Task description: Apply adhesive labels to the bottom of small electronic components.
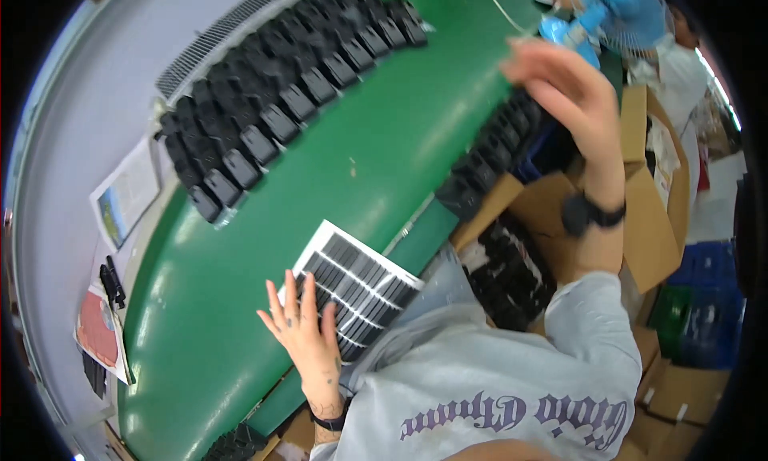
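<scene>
My left hand (300,325) has its fingers spread, over the left edge of a white sheet (326,230) that carries rows of black strips (360,278). The sheet lies at the near edge of the green table (352,169). Raised at the upper right is my right hand (572,93), blurred, its fingers stretched out and nothing visible in them. A row of black parts (488,153) sits below it along the table's near edge. Whether the left palm presses on the sheet cannot be made out.
Several rows of black moulded pieces (280,125) stand along the table's far side. A blue fan (588,29) and another person (680,77) are at the upper right. Open cardboard boxes (660,221) flank my right arm. Papers (128,193) and black pens (112,283) lie far left.
</scene>
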Motion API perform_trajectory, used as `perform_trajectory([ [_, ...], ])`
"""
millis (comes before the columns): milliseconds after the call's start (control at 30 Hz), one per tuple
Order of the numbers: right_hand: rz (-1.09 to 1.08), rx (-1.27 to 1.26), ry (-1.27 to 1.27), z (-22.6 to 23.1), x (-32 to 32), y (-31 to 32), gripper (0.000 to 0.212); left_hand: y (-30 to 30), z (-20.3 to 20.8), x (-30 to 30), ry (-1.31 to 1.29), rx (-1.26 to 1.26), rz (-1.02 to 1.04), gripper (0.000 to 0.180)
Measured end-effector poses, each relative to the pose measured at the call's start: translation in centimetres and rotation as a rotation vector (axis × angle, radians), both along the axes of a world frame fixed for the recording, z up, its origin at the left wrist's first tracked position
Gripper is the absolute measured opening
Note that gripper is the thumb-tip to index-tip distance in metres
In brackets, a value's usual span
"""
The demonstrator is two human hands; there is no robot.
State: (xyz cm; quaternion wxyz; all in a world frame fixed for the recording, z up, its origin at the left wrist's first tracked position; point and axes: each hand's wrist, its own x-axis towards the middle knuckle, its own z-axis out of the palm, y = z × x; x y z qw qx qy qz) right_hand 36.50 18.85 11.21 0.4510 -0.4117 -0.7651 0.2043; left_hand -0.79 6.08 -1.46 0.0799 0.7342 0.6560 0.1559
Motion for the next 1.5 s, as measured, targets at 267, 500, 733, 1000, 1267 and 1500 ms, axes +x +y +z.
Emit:
perform_trajectory([
  [267,-1.308,-0.907,0.809,-39.3,10.0,-28.0,0.018,-0.1,0.0,4.4,-0.225,0.038,-0.207,0.045],
  [500,-1.304,-0.979,0.264,-57.1,11.7,-35.7,0.028,-0.9,0.6,5.9,-0.155,-0.028,-0.217,0.03],
  [733,-1.18,-1.291,-0.166,-56.4,5.6,-26.3,0.043,-1.2,-1.0,8.2,-0.059,0.09,-0.057,0.023],
  [1000,-1.002,-1.491,-0.276,-58.2,4.0,-23.4,0.057,-1.6,-2.2,6.8,-0.128,0.18,-0.049,0.019],
  [1267,-0.562,-1.298,-0.55,-60.7,3.4,-22.1,0.049,-0.4,-2.8,4.8,-0.236,0.208,-0.111,0.022],
  [1500,-0.69,-1.079,-0.78,-81.2,13.5,-26.4,0.025,-2.1,-1.4,1.2,-1.249,0.116,0.045,0.013],
])
